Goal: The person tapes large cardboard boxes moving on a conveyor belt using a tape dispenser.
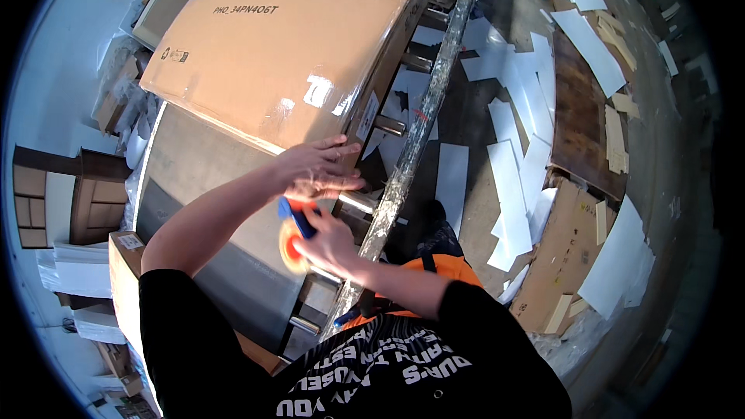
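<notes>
A large brown cardboard box lies on a roller conveyor, with clear tape shining along its near right edge. My left hand rests at the box's near right corner, fingers stretched out and holding nothing that I can see. Just below it, my right hand grips a blue and orange tape dispenser. The dispenser's tape roll is slightly blurred and sits close under my left palm. Whether a strip of tape runs between the dispenser and the box is hidden by my hands.
A scuffed metal rail edges the conveyor rollers on the right. White sheet offcuts litter the floor beyond, beside a brown panel and flattened cardboard. Stacked white packs stand at the left.
</notes>
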### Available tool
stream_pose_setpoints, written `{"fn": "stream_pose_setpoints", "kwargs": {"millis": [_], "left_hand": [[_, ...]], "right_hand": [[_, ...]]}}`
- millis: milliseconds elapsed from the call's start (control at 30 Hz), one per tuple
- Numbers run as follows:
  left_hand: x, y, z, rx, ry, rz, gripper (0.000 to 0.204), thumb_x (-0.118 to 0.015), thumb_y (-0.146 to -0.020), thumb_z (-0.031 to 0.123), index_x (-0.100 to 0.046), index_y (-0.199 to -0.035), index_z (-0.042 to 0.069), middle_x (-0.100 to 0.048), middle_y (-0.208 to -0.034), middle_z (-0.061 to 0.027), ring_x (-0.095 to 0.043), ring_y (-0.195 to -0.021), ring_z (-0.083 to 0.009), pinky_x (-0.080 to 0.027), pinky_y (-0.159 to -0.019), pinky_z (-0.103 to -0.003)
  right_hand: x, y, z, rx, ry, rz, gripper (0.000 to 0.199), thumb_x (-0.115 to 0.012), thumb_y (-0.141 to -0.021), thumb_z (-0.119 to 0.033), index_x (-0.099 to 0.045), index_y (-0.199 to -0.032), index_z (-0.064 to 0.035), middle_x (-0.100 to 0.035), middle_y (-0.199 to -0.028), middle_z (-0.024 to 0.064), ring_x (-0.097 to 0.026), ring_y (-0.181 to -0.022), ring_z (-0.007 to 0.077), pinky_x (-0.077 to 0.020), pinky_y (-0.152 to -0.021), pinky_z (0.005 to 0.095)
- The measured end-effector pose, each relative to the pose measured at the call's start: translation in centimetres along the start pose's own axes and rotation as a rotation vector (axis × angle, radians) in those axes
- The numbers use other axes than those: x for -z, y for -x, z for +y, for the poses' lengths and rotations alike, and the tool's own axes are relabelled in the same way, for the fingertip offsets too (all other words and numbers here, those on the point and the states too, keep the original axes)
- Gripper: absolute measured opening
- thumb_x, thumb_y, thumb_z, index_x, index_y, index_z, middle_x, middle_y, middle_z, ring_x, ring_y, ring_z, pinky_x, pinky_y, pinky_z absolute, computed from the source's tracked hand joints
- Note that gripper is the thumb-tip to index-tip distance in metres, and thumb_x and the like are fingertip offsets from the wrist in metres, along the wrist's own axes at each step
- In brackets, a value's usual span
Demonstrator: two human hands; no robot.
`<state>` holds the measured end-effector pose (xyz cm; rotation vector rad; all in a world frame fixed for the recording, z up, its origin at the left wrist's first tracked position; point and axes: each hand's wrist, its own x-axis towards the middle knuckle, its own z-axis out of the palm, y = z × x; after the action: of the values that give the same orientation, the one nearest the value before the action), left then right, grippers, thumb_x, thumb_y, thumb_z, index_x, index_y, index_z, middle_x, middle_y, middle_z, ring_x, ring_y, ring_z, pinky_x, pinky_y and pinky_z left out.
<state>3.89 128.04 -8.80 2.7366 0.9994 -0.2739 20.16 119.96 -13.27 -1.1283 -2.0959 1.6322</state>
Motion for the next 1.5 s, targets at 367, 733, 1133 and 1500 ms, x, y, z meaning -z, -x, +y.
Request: {"fn": "stream_pose_setpoints", "kwargs": {"millis": [367,733,1133,1500], "left_hand": [[-2.2,1.3,-2.5,0.170,0.009,0.334,0.123,-0.078,-0.061,0.061,-0.020,-0.152,0.004,-0.024,-0.157,-0.0199,-0.026,-0.142,-0.0443,-0.030,-0.115,-0.049],[-1.6,1.1,-2.2,0.186,0.006,0.353,0.114,-0.062,-0.075,0.070,-0.015,-0.153,0.002,-0.020,-0.157,-0.0228,-0.025,-0.142,-0.0455,-0.024,-0.116,-0.052],[-1.3,0.7,-1.6,0.185,0.030,0.385,0.111,-0.067,-0.076,0.063,-0.014,-0.154,0.004,-0.025,-0.155,-0.0232,-0.028,-0.141,-0.0456,-0.028,-0.114,-0.053],[-1.3,0.7,-1.6,0.195,0.028,0.379,0.111,-0.069,-0.076,0.063,-0.015,-0.154,0.004,-0.026,-0.155,-0.0248,-0.028,-0.141,-0.0471,-0.027,-0.114,-0.055]], "right_hand": [[2.3,2.0,7.7,-0.011,-0.519,-0.136,0.059,-0.072,-0.066,-0.012,-0.066,-0.124,-0.0145,-0.066,-0.118,0.0075,-0.066,-0.101,0.0223,-0.0510,-0.089,0.0324],[-0.4,0.6,7.2,0.097,-0.288,0.150,0.064,-0.074,-0.065,-0.028,-0.064,-0.127,-0.0121,-0.059,-0.128,0.0237,-0.068,-0.102,0.0322,-0.0529,-0.090,0.0371],[8.6,0.0,11.3,-0.035,-1.170,0.252,0.066,-0.064,-0.065,0.007,-0.059,-0.130,0.0010,-0.064,-0.118,0.0093,-0.063,-0.103,0.0157,-0.0512,-0.088,0.0292],[-2.2,-3.4,5.7,-0.209,-0.386,0.020,0.054,-0.076,-0.065,-0.028,-0.068,-0.116,-0.0098,-0.063,-0.122,0.0202,-0.064,-0.106,0.0275,-0.0478,-0.092,0.0323]]}}
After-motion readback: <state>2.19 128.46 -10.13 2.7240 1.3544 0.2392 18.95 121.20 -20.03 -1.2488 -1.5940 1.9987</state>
